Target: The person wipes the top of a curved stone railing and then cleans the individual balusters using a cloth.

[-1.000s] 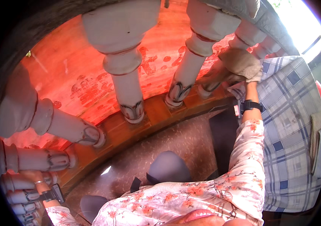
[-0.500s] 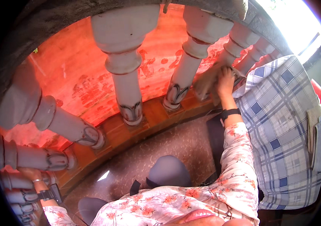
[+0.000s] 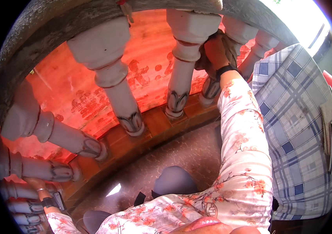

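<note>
High on the right, my right hand point(image 3: 216, 50) is closed on a brown cloth point(image 3: 231, 48). It presses the cloth against the upper part of a pale balustrade post point(image 3: 240, 31), beside a nearer post point(image 3: 185, 52). The cloth hangs down on both sides of the hand, and the fingertips are partly hidden in shadow. My left hand point(image 3: 35, 182) rests at the lower left against a post point(image 3: 45, 171) of the same row. Its fingers are hidden among the posts, so their hold does not show.
A curved grey rail point(image 3: 56, 33) tops the posts, which stand on an orange-brown tiled ledge point(image 3: 125, 150). Behind them hangs a red translucent sheet point(image 3: 142, 78). At right is a blue-and-white checked cloth point(image 3: 296, 128) with folded cloths point(image 3: 331, 132). Below lies a reddish marbled floor point(image 3: 142, 171).
My right hand has moved up and left with the cloth, from low among the posts to near a post's top. The view has shifted slightly. My left hand stays among the posts.
</note>
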A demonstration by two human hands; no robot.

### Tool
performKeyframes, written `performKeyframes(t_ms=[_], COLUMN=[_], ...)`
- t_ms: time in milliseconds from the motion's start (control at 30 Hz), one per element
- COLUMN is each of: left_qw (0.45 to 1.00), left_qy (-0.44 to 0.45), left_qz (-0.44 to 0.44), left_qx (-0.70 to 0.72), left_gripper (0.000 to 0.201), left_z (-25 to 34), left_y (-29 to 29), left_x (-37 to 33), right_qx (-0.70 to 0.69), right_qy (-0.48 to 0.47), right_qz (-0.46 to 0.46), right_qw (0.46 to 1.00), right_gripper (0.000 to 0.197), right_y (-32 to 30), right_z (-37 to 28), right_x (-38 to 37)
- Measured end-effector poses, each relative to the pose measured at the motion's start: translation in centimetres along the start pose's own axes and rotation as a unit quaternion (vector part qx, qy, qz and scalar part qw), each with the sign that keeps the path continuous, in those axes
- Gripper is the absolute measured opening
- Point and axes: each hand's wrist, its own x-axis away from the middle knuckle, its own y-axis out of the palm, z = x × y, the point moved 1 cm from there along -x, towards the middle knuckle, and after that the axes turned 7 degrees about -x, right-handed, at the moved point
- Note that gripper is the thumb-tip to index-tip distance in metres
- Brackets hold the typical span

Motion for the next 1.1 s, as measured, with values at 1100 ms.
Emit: performKeyframes(t_ms=[1100], left_qw=[0.953], left_qy=[0.155], left_qz=[-0.057], left_qx=[-0.256], left_gripper=[0.013], left_z=[0.1], left_y=[-3.4], left_x=[-3.4], right_qx=[-0.593], right_qy=[0.301], right_qz=[-0.177], right_qw=[0.726], right_gripper=[0.037], right_y=[25.2], right_z=[-10.3], right_x=[25.8])
